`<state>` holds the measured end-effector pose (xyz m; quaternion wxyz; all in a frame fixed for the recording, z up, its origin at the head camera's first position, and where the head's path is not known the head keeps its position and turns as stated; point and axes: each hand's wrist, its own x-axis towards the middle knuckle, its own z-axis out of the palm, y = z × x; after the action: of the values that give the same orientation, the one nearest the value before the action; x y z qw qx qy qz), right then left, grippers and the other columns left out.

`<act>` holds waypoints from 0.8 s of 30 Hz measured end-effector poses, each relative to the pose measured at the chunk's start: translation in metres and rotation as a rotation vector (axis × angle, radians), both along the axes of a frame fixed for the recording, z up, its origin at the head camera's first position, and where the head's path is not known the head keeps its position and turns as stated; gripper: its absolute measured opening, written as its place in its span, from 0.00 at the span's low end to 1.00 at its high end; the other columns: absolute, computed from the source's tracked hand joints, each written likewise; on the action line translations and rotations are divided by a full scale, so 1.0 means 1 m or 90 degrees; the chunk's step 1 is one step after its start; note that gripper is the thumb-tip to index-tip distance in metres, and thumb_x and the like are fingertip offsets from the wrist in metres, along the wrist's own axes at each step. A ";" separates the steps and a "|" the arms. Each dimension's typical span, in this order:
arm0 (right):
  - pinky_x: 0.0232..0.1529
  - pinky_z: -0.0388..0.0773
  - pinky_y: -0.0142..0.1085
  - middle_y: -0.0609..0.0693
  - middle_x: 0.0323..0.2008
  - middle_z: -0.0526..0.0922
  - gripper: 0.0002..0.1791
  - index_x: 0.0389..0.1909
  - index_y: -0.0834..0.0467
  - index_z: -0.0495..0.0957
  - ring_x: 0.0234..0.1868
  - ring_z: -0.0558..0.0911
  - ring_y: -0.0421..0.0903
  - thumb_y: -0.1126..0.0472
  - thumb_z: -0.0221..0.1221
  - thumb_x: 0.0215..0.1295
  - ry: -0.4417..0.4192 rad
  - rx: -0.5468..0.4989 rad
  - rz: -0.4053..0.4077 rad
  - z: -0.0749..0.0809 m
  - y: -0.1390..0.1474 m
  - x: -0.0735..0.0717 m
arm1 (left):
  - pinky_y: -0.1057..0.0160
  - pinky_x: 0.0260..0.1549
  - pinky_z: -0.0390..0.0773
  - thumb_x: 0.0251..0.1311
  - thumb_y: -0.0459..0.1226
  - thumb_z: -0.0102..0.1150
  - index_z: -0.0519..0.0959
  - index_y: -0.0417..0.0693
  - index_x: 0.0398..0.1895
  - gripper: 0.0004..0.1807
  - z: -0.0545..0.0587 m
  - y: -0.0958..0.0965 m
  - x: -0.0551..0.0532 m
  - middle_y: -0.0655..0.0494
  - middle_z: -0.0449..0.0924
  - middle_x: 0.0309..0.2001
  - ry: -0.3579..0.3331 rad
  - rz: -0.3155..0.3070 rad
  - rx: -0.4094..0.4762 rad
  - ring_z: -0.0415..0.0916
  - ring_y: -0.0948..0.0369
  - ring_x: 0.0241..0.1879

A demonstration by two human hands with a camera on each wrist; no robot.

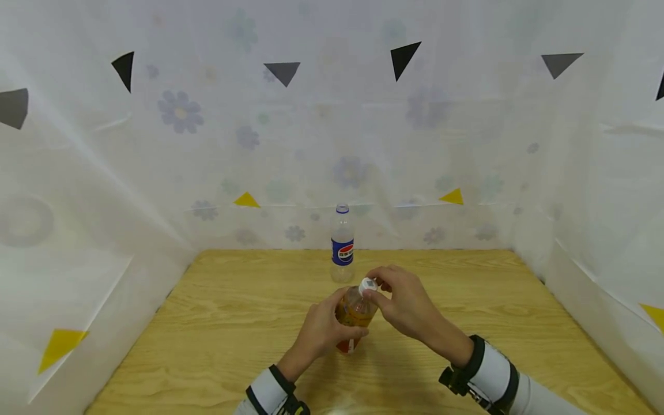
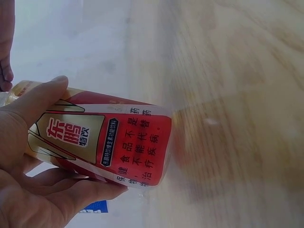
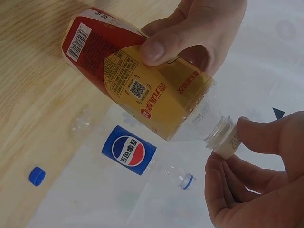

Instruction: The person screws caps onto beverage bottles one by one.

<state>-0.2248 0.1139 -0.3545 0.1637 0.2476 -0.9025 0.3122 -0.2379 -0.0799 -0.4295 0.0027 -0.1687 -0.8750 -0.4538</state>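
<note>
My left hand (image 1: 324, 329) grips the body of a drink bottle (image 2: 109, 133) with a red and gold label, thumb and fingers curled round it. The bottle leans a little, its base close to the table; whether it touches is unclear. At its neck, my right hand (image 3: 261, 171) pinches the white cap (image 3: 229, 142) between thumb and fingers. Some neck thread shows below the cap in the right wrist view. Behind both hands, a clear Pepsi bottle (image 1: 342, 239) with a blue label stands upright, its mouth uncapped.
A loose blue cap (image 3: 37, 176) lies on the wooden table (image 1: 233, 323) near the Pepsi bottle. White patterned sheeting (image 1: 321, 144) with triangle markers encloses the table's back and sides.
</note>
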 end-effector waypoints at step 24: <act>0.49 0.84 0.46 0.55 0.54 0.84 0.30 0.58 0.59 0.81 0.55 0.84 0.55 0.86 0.56 0.58 0.006 -0.006 0.068 0.001 -0.001 0.003 | 0.60 0.37 0.85 0.50 0.48 0.80 0.72 0.55 0.69 0.42 0.000 0.001 0.001 0.52 0.85 0.51 0.013 -0.008 0.007 0.85 0.56 0.45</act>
<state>-0.2216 0.1132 -0.3535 0.1523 0.2959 -0.8859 0.3232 -0.2373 -0.0793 -0.4291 0.0098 -0.1787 -0.8715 -0.4566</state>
